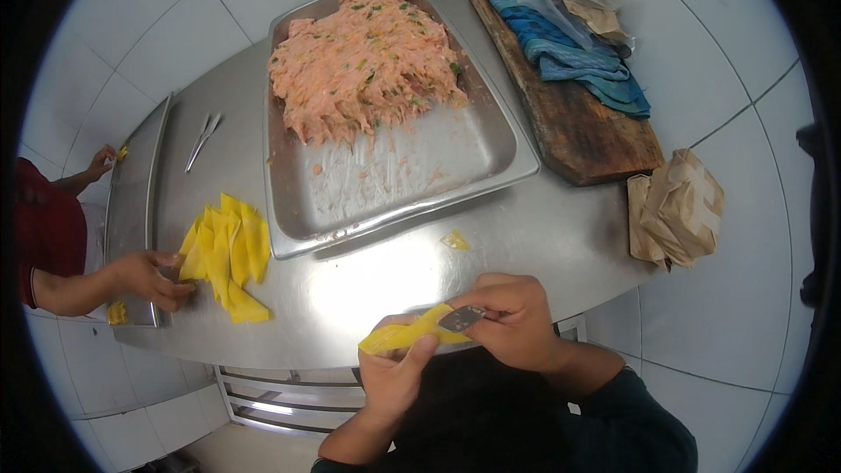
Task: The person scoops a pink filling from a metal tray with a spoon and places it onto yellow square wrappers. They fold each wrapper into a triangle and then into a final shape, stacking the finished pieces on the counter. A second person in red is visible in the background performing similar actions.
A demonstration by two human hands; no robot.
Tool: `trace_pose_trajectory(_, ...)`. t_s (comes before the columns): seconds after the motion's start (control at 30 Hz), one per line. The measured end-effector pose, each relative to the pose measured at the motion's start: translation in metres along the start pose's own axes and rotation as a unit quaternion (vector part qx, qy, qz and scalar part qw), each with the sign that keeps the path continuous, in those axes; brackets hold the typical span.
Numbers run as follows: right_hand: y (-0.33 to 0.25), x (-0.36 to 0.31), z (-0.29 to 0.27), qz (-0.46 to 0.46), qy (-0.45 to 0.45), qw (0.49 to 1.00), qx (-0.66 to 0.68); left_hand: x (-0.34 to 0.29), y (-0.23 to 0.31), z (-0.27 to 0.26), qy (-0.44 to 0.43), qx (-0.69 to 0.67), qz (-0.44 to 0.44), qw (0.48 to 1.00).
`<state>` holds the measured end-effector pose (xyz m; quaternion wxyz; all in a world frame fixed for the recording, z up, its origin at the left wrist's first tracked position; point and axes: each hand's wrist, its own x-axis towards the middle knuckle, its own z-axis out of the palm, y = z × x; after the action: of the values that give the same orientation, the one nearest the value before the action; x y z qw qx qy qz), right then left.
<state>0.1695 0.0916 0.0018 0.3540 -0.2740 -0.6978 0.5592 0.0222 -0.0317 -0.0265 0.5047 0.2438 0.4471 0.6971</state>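
Observation:
Near the front edge of the table, my left hand (395, 377) holds a yellow dough wrapper (406, 334), folded or bent lengthwise, with the thumb pressed on it. My right hand (517, 320) pinches a spoon-like metal utensil (462, 319); its broad dark, shiny end lies against the wrapper's right end. Whether any filling is inside the wrapper cannot be seen. Beyond my hands stands a deep steel tray (412, 208) with a big mound of pink minced meat (363, 61) flecked with green. A small yellow scrap (455, 240) lies on the table between the tray and my hands.
On the left, a co-worker's hand (156, 280) touches a pile of yellow folded pieces (229, 250), beside a shallow metal tray (162, 175). Metal utensils (202, 142) lie behind the pile. At right are a wooden board (587, 136), a blue cloth (569, 57) and brown paper packages (683, 210).

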Motion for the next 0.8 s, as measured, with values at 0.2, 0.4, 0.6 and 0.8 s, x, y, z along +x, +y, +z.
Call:
trace_pose_trajectory(0.2,-0.018,0.006,-0.019,-0.075,-0.142,0.986,-0.053,0.005,0.054,-0.004,-0.112,0.284,0.016,0.952)
trace_pose_trajectory(0.4,-0.025,0.004,-0.012,-0.065,-0.080,0.994,-0.045,0.014,0.063,-0.007,-0.060,0.409,0.034,0.910)
trace_pose_trajectory(0.6,-0.021,-0.002,-0.037,-0.014,0.025,0.996,-0.082,0.044,0.123,-0.080,0.312,0.509,0.280,0.751)
trace_pose_trajectory(0.8,0.003,-0.012,-0.067,-0.048,0.145,0.949,-0.276,0.044,0.105,-0.084,0.227,0.525,0.312,0.758)
